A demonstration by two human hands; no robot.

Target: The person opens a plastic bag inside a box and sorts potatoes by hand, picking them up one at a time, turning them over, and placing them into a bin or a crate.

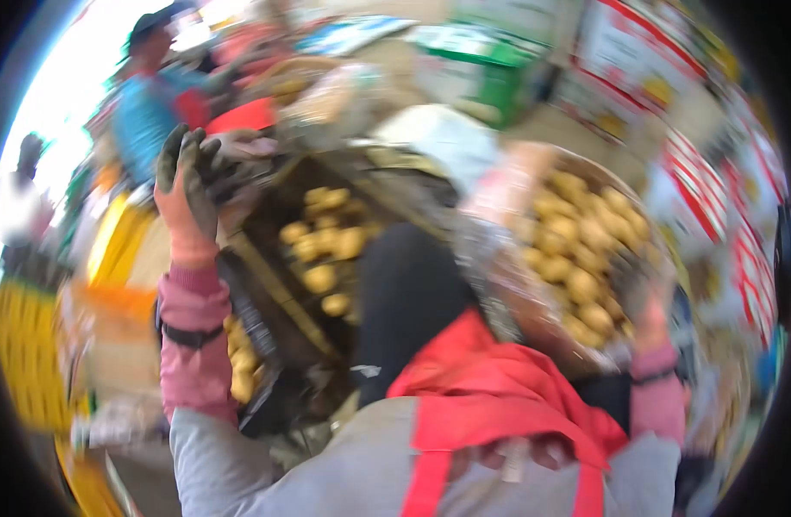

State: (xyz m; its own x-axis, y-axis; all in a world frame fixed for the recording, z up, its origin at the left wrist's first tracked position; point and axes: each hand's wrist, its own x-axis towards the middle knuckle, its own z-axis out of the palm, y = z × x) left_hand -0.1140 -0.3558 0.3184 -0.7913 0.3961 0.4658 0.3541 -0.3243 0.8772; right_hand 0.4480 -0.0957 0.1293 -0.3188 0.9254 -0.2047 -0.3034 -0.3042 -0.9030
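My left hand (188, 185), in an orange glove with dark fingertips, is raised at the upper left beside a dark crate (279, 280); its fingers are apart and nothing shows in them. In that crate lie several round yellow-brown potatoes (326, 237). On the right, my right hand (638, 289), gloved alike, rests at the right side of a round basket (650, 198) lined with clear plastic and full of potatoes (576, 246). Motion blurs its fingers, and whether they hold a potato cannot be made out.
A person in a blue top (141, 121) is at the upper left. Yellow crates (33, 353) stand at the far left. A green and white box (490, 73) is at the top, with red and white cartons (637, 52) on the right. More potatoes (242, 366) lie near my left forearm.
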